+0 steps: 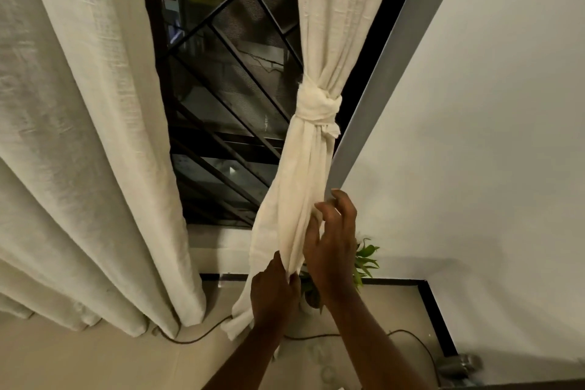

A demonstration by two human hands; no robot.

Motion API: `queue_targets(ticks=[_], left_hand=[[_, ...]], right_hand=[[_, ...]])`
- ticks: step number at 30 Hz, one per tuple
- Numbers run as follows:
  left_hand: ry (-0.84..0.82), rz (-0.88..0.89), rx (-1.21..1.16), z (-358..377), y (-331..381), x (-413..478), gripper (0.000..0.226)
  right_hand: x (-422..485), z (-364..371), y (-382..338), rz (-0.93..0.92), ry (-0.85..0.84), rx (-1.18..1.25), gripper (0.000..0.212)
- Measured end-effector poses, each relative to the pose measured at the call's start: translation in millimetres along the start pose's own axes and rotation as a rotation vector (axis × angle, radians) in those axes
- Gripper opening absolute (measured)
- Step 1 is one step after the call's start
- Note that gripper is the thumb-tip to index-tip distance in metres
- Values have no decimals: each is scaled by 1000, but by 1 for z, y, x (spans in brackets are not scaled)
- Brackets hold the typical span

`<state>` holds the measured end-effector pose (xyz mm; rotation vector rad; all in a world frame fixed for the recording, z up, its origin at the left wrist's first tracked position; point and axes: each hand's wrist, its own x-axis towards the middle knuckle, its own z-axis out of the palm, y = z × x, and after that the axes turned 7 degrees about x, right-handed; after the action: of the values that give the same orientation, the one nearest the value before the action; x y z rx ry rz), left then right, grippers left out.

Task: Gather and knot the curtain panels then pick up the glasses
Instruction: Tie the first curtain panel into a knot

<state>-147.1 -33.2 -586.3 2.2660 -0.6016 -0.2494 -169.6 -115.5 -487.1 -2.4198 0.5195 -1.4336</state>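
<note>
A cream curtain panel (329,25) hangs at the right of the window and is tied in a knot (316,104) at mid height. Its tail (285,215) falls below the knot. My left hand (273,291) pinches the tail low down. My right hand (332,237) is higher on the tail, fingers curled into its folds. A second, wider cream panel (79,136) hangs loose on the left, reaching the floor. No glasses are plainly visible.
Between the panels is a dark window with a diagonal metal grille (228,89). A white wall (474,104) fills the right. A small green plant (364,260) sits behind my right hand. A dark cable (196,339) runs along the floor. A grey object (459,364) lies at the lower right.
</note>
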Motion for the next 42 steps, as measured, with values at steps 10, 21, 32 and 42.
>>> queue_targets(ticks=[10, 21, 32, 42], left_hand=[[141, 24, -77, 29, -20, 10, 36], [392, 352, -114, 67, -79, 52, 31], [727, 738, -233, 44, -56, 58, 76], [880, 796, -1, -13, 0, 63, 106]], right_hand=[[15, 47, 12, -516, 47, 42, 16], [24, 94, 38, -432, 164, 42, 39], [-14, 79, 29, -645, 323, -99, 38], [4, 41, 3, -304, -14, -139, 19]])
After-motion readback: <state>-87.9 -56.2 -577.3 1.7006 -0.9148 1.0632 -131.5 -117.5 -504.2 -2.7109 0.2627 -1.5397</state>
